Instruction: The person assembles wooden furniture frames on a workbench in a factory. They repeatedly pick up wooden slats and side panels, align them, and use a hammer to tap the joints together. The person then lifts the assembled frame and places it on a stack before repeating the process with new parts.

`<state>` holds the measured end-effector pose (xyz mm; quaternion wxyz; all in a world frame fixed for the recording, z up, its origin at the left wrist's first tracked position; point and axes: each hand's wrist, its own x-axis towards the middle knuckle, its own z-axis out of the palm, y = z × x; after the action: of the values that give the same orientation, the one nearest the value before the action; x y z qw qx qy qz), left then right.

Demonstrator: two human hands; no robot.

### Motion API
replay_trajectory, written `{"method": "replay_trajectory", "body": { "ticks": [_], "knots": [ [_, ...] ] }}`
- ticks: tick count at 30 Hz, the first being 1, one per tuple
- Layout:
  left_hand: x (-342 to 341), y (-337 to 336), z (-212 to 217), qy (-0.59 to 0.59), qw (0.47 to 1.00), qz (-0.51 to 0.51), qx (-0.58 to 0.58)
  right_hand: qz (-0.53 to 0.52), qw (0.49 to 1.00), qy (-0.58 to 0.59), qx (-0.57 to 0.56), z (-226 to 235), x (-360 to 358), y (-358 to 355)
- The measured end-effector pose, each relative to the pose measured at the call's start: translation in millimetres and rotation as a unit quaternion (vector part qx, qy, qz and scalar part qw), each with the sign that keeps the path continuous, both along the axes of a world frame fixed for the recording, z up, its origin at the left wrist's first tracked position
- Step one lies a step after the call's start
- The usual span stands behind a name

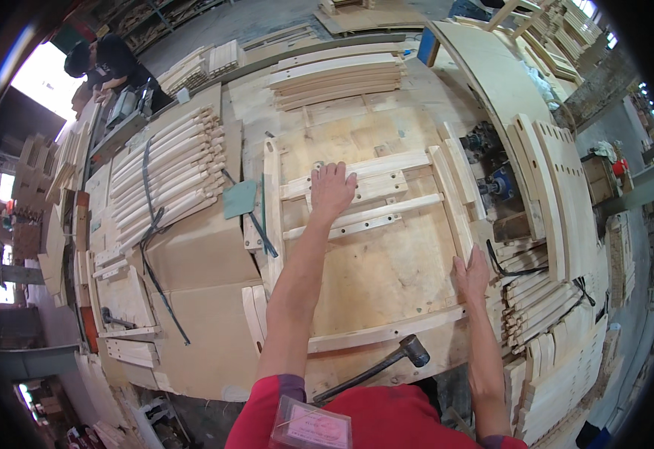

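A pale wooden frame point(454, 209) lies flat on the plywood-topped workbench, with two crosswise rails near its far end. My left hand point(332, 188) rests palm down on the far rail point(387, 166), fingers stretched out and a little apart, beside a short drilled block point(381, 187). At the near right part of the frame, my right hand point(471, 275) wraps its thumb and fingers around the side piece. A black mallet point(414, 349) lies by the near rail point(372, 338), touched by neither hand.
Bundled wooden spindles point(166, 168) lie on the left, near a green pad point(239, 199). Curved slats point(338, 78) are stacked at the back. More wooden pieces point(540, 303) and drilled boards point(566, 187) stand at the right. A person point(114, 63) works at the far left.
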<state>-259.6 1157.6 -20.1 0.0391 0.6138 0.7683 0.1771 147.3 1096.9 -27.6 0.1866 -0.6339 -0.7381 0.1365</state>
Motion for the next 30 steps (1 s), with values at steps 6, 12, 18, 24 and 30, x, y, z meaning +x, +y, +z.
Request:
{"method": "replay_trajectory", "body": {
  "ticks": [6,12,18,24,30],
  "knots": [
    [18.7,11.1,-6.1,0.040,0.997,-0.026,0.057,-0.023,0.997,-0.044,0.051,-23.0,13.9,0.1],
    [130.7,19.5,-1.4,-0.060,0.956,-0.269,0.097,-0.020,0.999,-0.034,-0.026,-1.0,5.4,1.9],
    [157.3,26.1,-16.8,0.070,0.971,-0.204,0.105,-0.006,0.999,-0.044,-0.017,2.5,-2.7,1.7],
    [156.4,27.5,-24.1,-0.009,0.978,-0.202,0.055,-0.009,0.999,-0.020,-0.029,2.0,-3.9,0.2],
    [160.1,26.9,-21.2,0.013,0.975,-0.215,0.058,-0.007,0.999,-0.026,0.017,-3.0,1.8,-0.9]
  ]
}}
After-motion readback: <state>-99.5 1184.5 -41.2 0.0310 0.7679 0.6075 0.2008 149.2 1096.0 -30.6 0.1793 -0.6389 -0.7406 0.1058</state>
